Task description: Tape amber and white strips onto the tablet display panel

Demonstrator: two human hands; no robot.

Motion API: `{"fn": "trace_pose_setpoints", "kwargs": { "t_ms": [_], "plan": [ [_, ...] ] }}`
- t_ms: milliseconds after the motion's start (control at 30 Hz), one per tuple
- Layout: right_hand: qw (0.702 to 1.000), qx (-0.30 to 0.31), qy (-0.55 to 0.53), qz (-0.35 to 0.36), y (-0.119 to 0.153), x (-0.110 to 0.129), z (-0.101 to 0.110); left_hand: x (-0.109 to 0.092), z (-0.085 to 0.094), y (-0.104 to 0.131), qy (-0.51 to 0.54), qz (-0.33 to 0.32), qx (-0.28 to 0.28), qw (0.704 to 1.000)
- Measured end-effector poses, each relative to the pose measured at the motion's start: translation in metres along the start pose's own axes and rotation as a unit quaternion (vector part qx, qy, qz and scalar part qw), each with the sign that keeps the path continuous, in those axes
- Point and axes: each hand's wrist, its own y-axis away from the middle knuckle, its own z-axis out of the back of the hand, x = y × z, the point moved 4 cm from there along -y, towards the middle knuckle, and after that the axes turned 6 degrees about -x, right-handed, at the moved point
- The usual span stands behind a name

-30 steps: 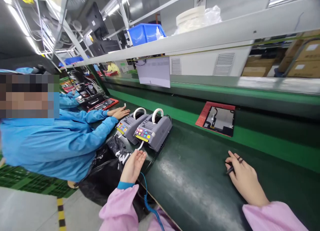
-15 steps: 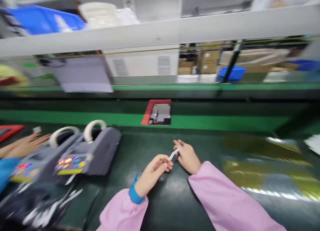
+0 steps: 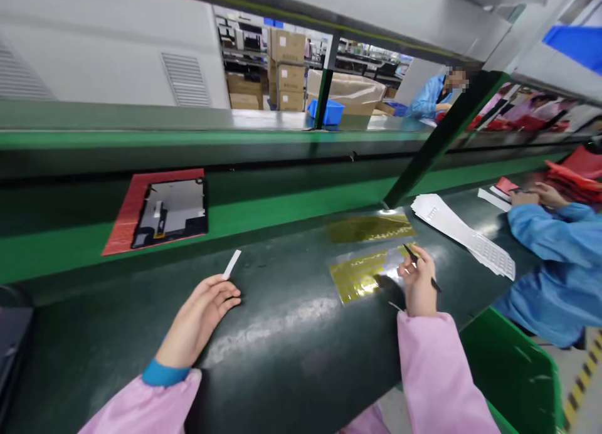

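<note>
My left hand [image 3: 200, 315] is raised over the dark green bench, with a short white strip [image 3: 232, 264] pinched at the fingertips and pointing up. My right hand [image 3: 421, 286] grips black tweezers [image 3: 410, 253], whose tips point up and left. Just left of and beyond that hand lies a clear sheet with yellow film pieces [image 3: 347, 282]; a second yellow film sheet [image 3: 345, 231] lies behind it. To the back left, a flat dark-framed panel [image 3: 181, 208] with a grey face rests on a red sheet [image 3: 123, 227].
White label sheets [image 3: 444, 217] fan out at the right, near a co-worker in a blue sleeve [image 3: 540, 230]. A green post [image 3: 423, 152] rises from the bench's back edge. A green bin [image 3: 512, 365] stands below at the right.
The view has swung right. My hands, close together before, are now far apart; my right hand has moved over to the yellow film, and the strip stays in my left. Black tweezers now show.
</note>
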Motion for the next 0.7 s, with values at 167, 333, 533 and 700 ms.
{"fn": "trace_pose_setpoints", "kwargs": {
  "t_ms": [167, 333, 533, 700],
  "plan": [
    [0.996, 0.026, 0.067, -0.043, 0.005, 0.000, 0.036, 0.000, -0.009, 0.006, -0.073, -0.056, 0.026, 0.995],
    [0.985, 0.085, 0.118, -0.093, 0.042, 0.005, 0.029, 0.024, -0.046, 0.026, -0.262, -0.174, 0.174, 0.933],
    [0.989, 0.051, 0.123, -0.066, 0.023, 0.008, 0.022, 0.073, -0.124, 0.044, -0.459, -0.322, 0.372, 0.740],
    [0.991, 0.002, 0.129, -0.024, -0.024, 0.003, 0.023, 0.094, -0.166, 0.039, -0.538, -0.400, 0.429, 0.605]
  ]
}}
